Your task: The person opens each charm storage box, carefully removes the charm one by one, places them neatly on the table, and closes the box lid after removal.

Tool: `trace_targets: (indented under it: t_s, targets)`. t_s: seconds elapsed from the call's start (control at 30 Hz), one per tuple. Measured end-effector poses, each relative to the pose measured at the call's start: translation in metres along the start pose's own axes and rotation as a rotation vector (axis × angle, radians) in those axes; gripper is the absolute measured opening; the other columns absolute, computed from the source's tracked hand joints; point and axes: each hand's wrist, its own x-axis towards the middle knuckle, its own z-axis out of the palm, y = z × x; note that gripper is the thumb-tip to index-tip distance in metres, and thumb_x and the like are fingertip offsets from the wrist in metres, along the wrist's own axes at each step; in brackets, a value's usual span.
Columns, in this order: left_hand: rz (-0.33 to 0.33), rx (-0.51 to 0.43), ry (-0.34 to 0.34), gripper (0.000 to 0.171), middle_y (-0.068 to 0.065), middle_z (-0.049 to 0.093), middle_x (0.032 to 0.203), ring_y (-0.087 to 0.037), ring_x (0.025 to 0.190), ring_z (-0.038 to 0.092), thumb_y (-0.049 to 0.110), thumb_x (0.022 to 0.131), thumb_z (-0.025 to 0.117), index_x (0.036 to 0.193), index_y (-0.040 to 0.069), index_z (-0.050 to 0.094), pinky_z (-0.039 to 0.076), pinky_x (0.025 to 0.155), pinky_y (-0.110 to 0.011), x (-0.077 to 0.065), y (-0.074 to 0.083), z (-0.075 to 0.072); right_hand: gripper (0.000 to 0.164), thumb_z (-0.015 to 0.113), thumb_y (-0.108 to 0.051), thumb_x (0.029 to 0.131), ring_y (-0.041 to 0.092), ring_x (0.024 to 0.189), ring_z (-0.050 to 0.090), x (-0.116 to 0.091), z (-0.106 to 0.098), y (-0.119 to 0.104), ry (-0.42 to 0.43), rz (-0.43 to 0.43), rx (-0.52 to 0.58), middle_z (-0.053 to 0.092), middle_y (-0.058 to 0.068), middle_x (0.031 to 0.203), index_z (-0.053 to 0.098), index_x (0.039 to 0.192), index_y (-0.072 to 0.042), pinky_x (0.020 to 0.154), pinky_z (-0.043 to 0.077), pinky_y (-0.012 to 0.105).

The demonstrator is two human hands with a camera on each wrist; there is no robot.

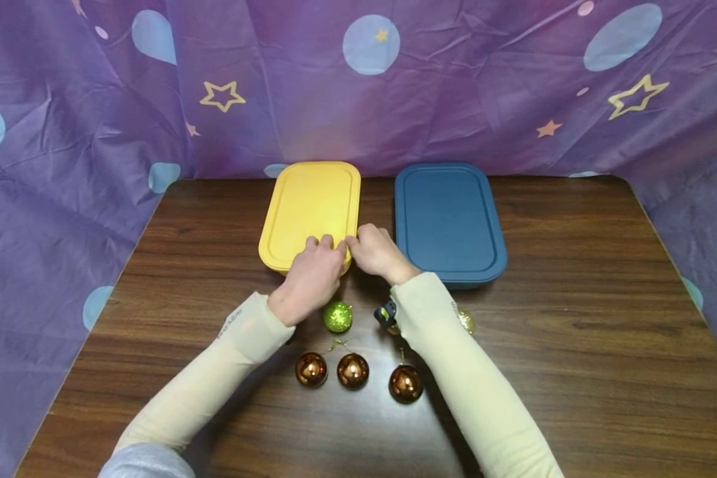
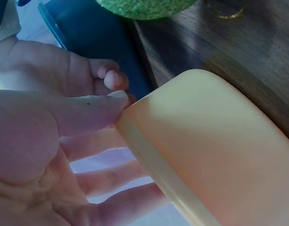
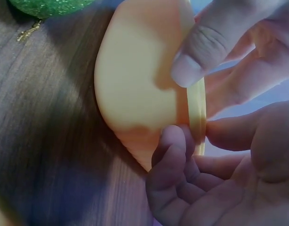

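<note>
A yellow lidded box [image 1: 313,206] sits on the wooden table, its lid in place. At the near right corner, my left hand [image 1: 315,272] pinches the lid rim [image 3: 196,113], thumb below the edge and fingers on top. My right hand [image 1: 382,252] grips the same rim just beside it, with curled fingers [image 3: 170,155] under the edge and the thumb against the rim. The left wrist view shows both hands close together at that corner. A glittery green ball ornament [image 1: 338,317] lies just in front of the yellow box.
To the right stands a blue lidded box [image 1: 448,219]. Shiny brown ball ornaments [image 1: 352,370] lie nearer me. A gold glittery ornament [image 1: 467,321] is partly hidden by the right sleeve [image 1: 442,325]. Behind the table hangs a purple patterned cloth [image 1: 454,99].
</note>
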Motion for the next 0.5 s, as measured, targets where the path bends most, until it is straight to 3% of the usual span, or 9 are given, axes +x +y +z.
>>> trace_targets:
  t_s: [0.23, 0.37, 0.5]
  targets:
    - [0.085, 0.016, -0.131, 0.044, -0.021, 0.061, 0.101, -0.038, 0.087, 0.057, 0.002, 0.083, 0.066, 0.126, -0.002, 0.058, 0.057, 0.067, -0.043, 0.003, -0.008, -0.011, 0.03, 0.047, -0.025, 0.099, 0.029, 0.074, 0.061, -0.001, -0.005, -0.003, -0.003, 0.001, -0.021, 0.061, 0.012, 0.076, 0.059, 0.078, -0.006, 0.063, 0.05, 0.036]
    - [0.129, 0.012, -0.158, 0.048, -0.022, 0.061, 0.102, -0.038, 0.087, 0.056, 0.001, 0.083, 0.066, 0.129, -0.004, 0.056, 0.057, 0.069, -0.042, 0.003, -0.009, -0.012, 0.029, 0.05, -0.025, 0.097, 0.028, 0.072, 0.06, -0.002, -0.009, -0.004, -0.019, 0.015, -0.032, 0.061, 0.011, 0.074, 0.06, 0.078, -0.005, 0.062, 0.049, 0.034]
    - [0.118, 0.005, -0.169, 0.046, -0.022, 0.059, 0.103, -0.038, 0.087, 0.055, 0.0, 0.084, 0.064, 0.129, -0.003, 0.056, 0.057, 0.066, -0.04, 0.001, -0.009, -0.012, 0.026, 0.055, -0.024, 0.094, 0.022, 0.064, 0.061, -0.004, -0.013, -0.006, -0.038, 0.012, -0.015, 0.065, 0.007, 0.067, 0.064, 0.079, -0.005, 0.059, 0.048, 0.028]
